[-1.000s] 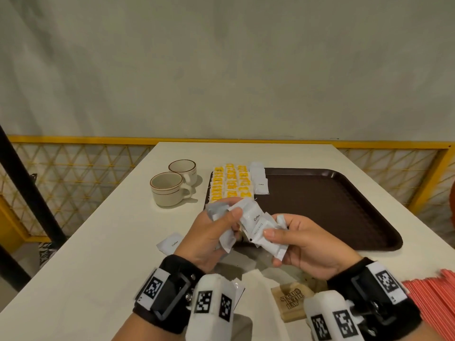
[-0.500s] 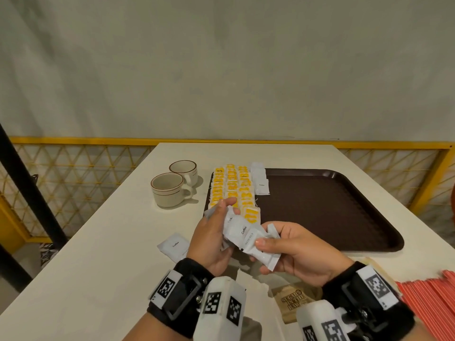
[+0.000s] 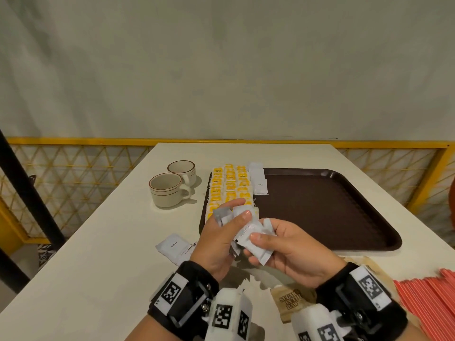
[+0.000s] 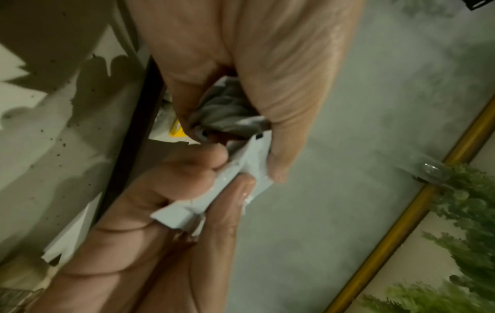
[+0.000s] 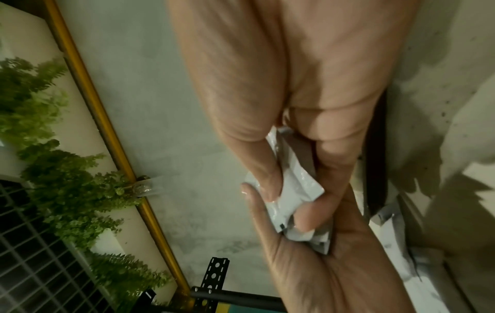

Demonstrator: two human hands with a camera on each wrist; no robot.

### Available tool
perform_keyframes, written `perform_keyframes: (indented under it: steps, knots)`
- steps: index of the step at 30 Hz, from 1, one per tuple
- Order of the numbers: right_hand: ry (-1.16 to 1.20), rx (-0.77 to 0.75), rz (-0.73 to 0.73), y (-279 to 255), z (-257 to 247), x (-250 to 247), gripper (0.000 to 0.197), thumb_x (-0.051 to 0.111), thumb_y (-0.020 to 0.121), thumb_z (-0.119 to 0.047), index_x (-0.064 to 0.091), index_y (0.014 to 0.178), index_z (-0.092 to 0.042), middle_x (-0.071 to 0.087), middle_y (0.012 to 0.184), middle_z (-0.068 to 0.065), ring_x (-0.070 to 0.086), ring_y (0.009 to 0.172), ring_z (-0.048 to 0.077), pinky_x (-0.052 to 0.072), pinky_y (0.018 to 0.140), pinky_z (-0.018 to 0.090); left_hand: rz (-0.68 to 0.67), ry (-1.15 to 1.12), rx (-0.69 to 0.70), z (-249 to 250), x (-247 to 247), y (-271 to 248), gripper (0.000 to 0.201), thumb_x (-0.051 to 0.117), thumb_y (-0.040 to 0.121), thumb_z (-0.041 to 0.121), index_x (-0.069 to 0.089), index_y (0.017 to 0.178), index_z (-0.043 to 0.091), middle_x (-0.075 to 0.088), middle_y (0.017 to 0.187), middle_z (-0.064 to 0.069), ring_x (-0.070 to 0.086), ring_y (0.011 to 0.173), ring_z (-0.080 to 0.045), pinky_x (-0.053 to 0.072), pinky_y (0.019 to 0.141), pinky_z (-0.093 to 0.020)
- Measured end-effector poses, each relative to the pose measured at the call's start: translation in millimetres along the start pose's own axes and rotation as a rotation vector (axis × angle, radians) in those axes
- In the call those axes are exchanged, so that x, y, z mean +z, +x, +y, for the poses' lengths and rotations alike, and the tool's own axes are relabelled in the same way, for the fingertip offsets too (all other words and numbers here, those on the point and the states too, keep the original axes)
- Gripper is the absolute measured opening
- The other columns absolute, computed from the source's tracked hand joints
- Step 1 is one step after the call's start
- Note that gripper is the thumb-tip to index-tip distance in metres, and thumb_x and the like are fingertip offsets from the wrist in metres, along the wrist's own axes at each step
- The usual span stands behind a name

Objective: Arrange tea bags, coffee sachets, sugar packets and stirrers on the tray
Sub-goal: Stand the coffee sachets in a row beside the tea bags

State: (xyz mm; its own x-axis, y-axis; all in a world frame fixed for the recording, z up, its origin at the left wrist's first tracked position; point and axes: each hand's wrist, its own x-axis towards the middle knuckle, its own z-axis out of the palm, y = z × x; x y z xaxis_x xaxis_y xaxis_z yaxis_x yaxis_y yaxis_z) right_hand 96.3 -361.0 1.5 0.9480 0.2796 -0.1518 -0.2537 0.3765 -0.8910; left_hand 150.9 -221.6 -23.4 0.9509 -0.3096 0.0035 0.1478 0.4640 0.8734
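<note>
Nearest to us, low on the table (image 3: 73, 242), lie the supplies we have not reached yet: a brown sugar packet (image 3: 293, 301) just under our right wrist and a spread of red stirrers (image 3: 428, 303) at the right edge, kept close so they are to hand once the white sachets are done.

Just above these our two hands meet over the tray's near left corner. Our left hand (image 3: 219, 242) curls its fingers round a bunch of white coffee sachets (image 3: 225, 216), serving as the stock. Our right hand (image 3: 290, 249) pinches a single sachet (image 3: 256, 244) between thumb and fingers, and we judge that it is peeling this one away from the bunch so it can be laid down alone. The wrist views are blurred, so we cannot tell how many sachets the left hand holds.

To the left, one loose coffee sachet (image 3: 173, 247) lies on the table, off the tray.

Farther out, the brown tray (image 3: 332, 205) carries yellow tea bags (image 3: 229, 185) in tight columns against its left rim, with a short column of white sachets (image 3: 258, 183) just beside them; filling left to right leaves the rest of the tray bare for sugar and stirrers.

Farthest left, two cups (image 3: 172, 188) stand side by side, off the tray.
</note>
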Motion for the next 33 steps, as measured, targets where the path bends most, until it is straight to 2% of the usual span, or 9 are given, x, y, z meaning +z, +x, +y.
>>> perform_keyframes:
  steps: [2, 5, 13, 18, 20, 23, 27, 30, 33]
  knots:
    - [0.001, 0.010, -0.009, -0.1, 0.6, 0.8, 0.029, 0.060, 0.080, -0.007, 0.060, 0.108, 0.002, 0.067, 0.087, 0.017, 0.065, 0.071, 0.018, 0.058, 0.063, 0.027, 0.025, 0.017, -0.008, 0.3, 1.2, 0.4, 0.029, 0.060, 0.088, 0.007, 0.061, 0.117, 0.012, 0.068, 0.113, -0.017, 0.066, 0.100, -0.030, 0.051, 0.088, -0.042]
    - [0.006, 0.021, -0.019, 0.6, 2.1, 3.3, 0.030, 0.059, 0.082, -0.009, 0.059, 0.109, 0.001, 0.067, 0.084, 0.015, 0.066, 0.070, 0.017, 0.057, 0.062, 0.026, 0.017, 0.057, -0.043, 1.4, 2.4, -1.3, 0.025, 0.047, 0.094, 0.004, 0.063, 0.110, 0.016, 0.071, 0.108, -0.011, 0.067, 0.097, -0.028, 0.051, 0.089, -0.043]
    - [-0.059, 0.027, -0.013, -0.7, 1.3, 2.9, 0.033, 0.058, 0.085, -0.013, 0.058, 0.116, -0.001, 0.067, 0.090, 0.013, 0.063, 0.070, 0.016, 0.055, 0.060, 0.027, -0.002, 0.025, -0.115, -0.3, 1.9, -2.5, 0.023, 0.050, 0.095, 0.007, 0.059, 0.115, 0.014, 0.070, 0.105, -0.015, 0.069, 0.089, -0.025, 0.056, 0.070, -0.032]
    - [0.006, -0.040, 0.000, 0.0, -2.9, 0.3, 0.033, 0.059, 0.083, -0.016, 0.059, 0.114, -0.003, 0.068, 0.090, 0.015, 0.064, 0.072, 0.017, 0.059, 0.061, 0.031, 0.091, -0.253, -0.140, 2.0, 4.3, -1.6, 0.027, 0.046, 0.095, 0.002, 0.056, 0.117, 0.014, 0.067, 0.106, -0.020, 0.070, 0.081, -0.028, 0.059, 0.062, -0.035]
    - [0.057, -0.065, 0.034, 1.5, -4.8, -1.4, 0.035, 0.059, 0.082, -0.014, 0.058, 0.115, -0.001, 0.068, 0.090, 0.016, 0.066, 0.070, 0.017, 0.059, 0.058, 0.030, 0.141, -0.344, -0.126, 4.1, 2.8, -1.1, 0.031, 0.045, 0.095, 0.000, 0.052, 0.123, 0.013, 0.064, 0.111, -0.022, 0.068, 0.087, -0.031, 0.059, 0.063, -0.038]
    - [0.057, -0.070, 0.071, 3.4, -3.9, -2.6, 0.039, 0.061, 0.082, -0.013, 0.056, 0.118, 0.000, 0.069, 0.090, 0.015, 0.067, 0.068, 0.016, 0.059, 0.055, 0.028, 0.157, -0.292, -0.066, 5.5, 1.1, -0.9, 0.035, 0.047, 0.094, -0.001, 0.049, 0.125, 0.015, 0.061, 0.119, -0.023, 0.065, 0.097, -0.033, 0.058, 0.070, -0.041]
    - [0.003, -0.058, 0.091, 4.5, 1.5, -1.6, 0.036, 0.061, 0.083, -0.013, 0.058, 0.116, 0.000, 0.067, 0.088, 0.015, 0.065, 0.065, 0.015, 0.056, 0.053, 0.025, 0.056, -0.128, -0.033, -0.8, 6.2, -3.9, 0.037, 0.051, 0.093, 0.005, 0.051, 0.129, 0.013, 0.065, 0.118, -0.017, 0.064, 0.106, -0.033, 0.054, 0.085, -0.043]
    - [-0.082, -0.058, 0.100, 3.9, 2.6, -2.0, 0.031, 0.061, 0.087, -0.011, 0.057, 0.115, 0.001, 0.065, 0.087, 0.016, 0.062, 0.063, 0.014, 0.053, 0.050, 0.022, -0.039, -0.119, -0.055, -2.6, 9.0, -5.5, 0.038, 0.048, 0.094, 0.005, 0.049, 0.132, 0.010, 0.068, 0.114, -0.015, 0.067, 0.102, -0.029, 0.058, 0.077, -0.037]
    - [-0.123, -0.066, 0.118, 2.6, -0.4, -3.2, 0.031, 0.064, 0.085, -0.012, 0.057, 0.113, -0.001, 0.067, 0.086, 0.014, 0.062, 0.061, 0.014, 0.050, 0.044, 0.021, 0.004, -0.234, -0.063, 1.0, 3.7, -2.6, 0.039, 0.048, 0.092, -0.002, 0.056, 0.122, 0.021, 0.070, 0.105, -0.013, 0.070, 0.089, -0.028, 0.059, 0.066, -0.038]
